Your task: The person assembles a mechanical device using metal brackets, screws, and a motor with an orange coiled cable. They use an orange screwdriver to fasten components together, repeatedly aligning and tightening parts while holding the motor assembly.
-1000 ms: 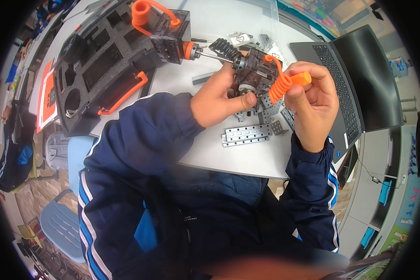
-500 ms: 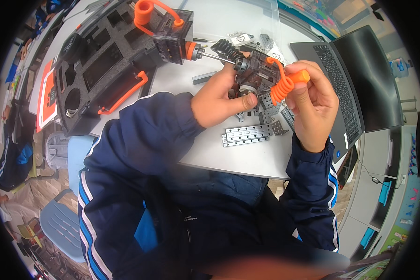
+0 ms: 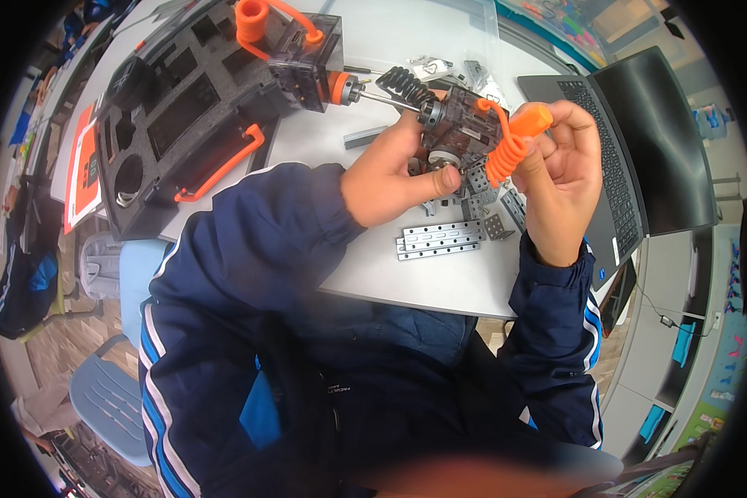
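Note:
My left hand [image 3: 398,170] is closed around a dark see-through motor block [image 3: 465,124], thumb along its near side. A coiled orange cable [image 3: 506,158] hangs at that block's right. A metal shaft [image 3: 388,102] joins the block to a second dark block [image 3: 307,70], which has an orange collar and its own orange coiled cable [image 3: 252,25]. Beside the held block, my right hand [image 3: 564,170] has its thumb and bent fingers at an orange tool handle [image 3: 531,121]. Any blade of that tool is hidden. A black coiled cable [image 3: 402,85] lies behind the shaft.
Perforated metal strips [image 3: 440,239] and several small brackets [image 3: 496,227] lie on the white table [image 3: 365,274]. An open case with grey foam [image 3: 162,70] and an orange handle [image 3: 220,170] stands left. An open laptop [image 3: 602,133] is at right, a blue chair [image 3: 112,398] lower left.
The orange tool handle has tilted, its free end rising slightly. My right fingers have shifted on it, the index finger drawing back to the right. My left hand has barely moved.

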The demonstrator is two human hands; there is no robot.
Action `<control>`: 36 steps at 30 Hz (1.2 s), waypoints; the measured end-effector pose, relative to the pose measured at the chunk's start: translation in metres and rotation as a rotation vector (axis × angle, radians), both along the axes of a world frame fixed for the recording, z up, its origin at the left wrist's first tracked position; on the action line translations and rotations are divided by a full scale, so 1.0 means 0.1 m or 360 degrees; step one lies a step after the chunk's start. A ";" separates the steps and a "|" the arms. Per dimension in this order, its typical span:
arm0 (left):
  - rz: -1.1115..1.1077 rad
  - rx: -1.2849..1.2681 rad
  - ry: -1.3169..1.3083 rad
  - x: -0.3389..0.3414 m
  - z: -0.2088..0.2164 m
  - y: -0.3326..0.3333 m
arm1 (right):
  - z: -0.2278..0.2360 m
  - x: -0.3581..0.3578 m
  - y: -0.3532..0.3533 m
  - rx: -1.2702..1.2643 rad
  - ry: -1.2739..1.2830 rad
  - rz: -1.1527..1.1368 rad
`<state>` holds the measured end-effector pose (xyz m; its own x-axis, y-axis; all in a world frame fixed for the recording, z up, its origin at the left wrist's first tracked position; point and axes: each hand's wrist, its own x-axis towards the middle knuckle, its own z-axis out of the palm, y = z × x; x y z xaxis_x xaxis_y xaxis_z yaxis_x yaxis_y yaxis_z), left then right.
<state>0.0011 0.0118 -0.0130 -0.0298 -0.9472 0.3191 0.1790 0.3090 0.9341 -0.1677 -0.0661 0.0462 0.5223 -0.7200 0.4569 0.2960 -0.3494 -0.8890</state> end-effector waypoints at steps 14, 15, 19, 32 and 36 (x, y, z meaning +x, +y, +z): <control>-0.0027 0.0003 0.0008 0.00 -0.02 0.00 | -0.05 0.01 -0.05 -0.0701 -0.0020 -0.0250; -0.0039 0.0026 -0.0013 0.01 -0.03 0.00 | -0.05 0.00 -0.05 -0.0689 -0.0025 -0.0274; -0.0041 0.0008 0.0004 0.01 -0.03 -0.01 | 0.01 -0.05 -0.08 -0.0819 0.0125 -0.0264; 0.0014 0.0031 -0.0033 0.01 -0.01 -0.02 | 0.03 -0.03 -0.02 -0.0131 0.0012 -0.0003; 0.0026 0.0014 -0.0015 0.01 -0.02 -0.01 | 0.02 -0.05 -0.03 -0.0288 0.0135 -0.0111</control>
